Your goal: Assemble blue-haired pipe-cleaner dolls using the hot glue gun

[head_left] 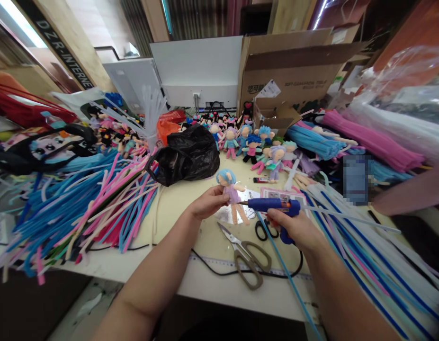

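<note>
My left hand [217, 200] pinches a small pipe-cleaner doll [233, 195] with blue hair, a lilac top and peach limbs, held upright above the table. In my right hand [290, 225] is a blue hot glue gun [272, 204], its nozzle pointing left at the doll's torso. Whether the tip touches the doll I cannot tell. A clear glue stick [354, 219] sticks out of the gun's back. Below the hands lie scissors with grey-brown handles [248, 258] and a smaller black-handled pair [265, 230]. A blue pipe cleaner [281, 258] runs down over the table's front edge.
Heaps of coloured pipe cleaners [80, 203] cover the left side, and more strips [375, 255] lie right. Finished dolls [253, 144] stand behind, beside a black plastic bag [187, 154] and a cardboard box [286, 71]. A black cord [219, 273] crosses the table front near a ruler [205, 260].
</note>
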Demonstrator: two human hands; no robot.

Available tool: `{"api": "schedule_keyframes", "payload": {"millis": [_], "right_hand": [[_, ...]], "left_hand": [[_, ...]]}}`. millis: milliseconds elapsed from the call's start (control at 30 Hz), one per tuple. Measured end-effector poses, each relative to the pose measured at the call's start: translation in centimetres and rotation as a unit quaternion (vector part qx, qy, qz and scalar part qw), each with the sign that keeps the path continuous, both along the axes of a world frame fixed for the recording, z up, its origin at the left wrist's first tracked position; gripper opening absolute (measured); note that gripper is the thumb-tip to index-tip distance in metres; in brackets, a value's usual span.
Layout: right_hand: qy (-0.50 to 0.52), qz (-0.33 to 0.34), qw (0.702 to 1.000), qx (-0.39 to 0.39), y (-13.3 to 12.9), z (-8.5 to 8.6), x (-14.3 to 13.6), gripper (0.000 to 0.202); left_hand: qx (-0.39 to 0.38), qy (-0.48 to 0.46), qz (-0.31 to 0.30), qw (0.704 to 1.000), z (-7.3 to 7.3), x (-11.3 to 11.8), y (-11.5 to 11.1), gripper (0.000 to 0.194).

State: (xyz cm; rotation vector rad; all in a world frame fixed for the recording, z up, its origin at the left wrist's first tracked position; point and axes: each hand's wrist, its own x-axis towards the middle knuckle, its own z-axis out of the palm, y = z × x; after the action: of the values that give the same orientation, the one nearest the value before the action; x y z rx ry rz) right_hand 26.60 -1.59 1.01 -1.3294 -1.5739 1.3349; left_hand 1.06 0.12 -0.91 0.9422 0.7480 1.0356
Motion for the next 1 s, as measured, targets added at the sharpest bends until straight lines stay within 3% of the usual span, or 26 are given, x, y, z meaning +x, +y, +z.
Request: {"api": "schedule_keyframes", "payload": {"millis": [233, 400, 767, 1000], "right_hand": [[0.056, 0.010, 0.998, -0.032, 0.0, -0.5, -0.3, 0.035], [0.064, -0.020, 0.996, -0.056, -0.5, -0.5, -0.6, 0.039], [0.080, -0.016, 0.996, -0.038, -1.5, 2.5, -1.9, 0.037], [0.093, 0.001, 0.995, -0.019, -2.0, 3.0, -2.1, 0.033]], "left_hand": [[-0.030, -0.057, 0.008, 0.998, 0.2, 0.4, -0.3, 0.034], [-0.037, -0.085, 0.013, 0.996, 0.8, 1.0, -0.8, 0.032], [-0.073, -0.094, 0.028, 0.993, 1.5, 2.2, -1.6, 0.034], [-0.087, -0.057, 0.032, 0.994, 2.5, 2.9, -1.9, 0.040]]}}
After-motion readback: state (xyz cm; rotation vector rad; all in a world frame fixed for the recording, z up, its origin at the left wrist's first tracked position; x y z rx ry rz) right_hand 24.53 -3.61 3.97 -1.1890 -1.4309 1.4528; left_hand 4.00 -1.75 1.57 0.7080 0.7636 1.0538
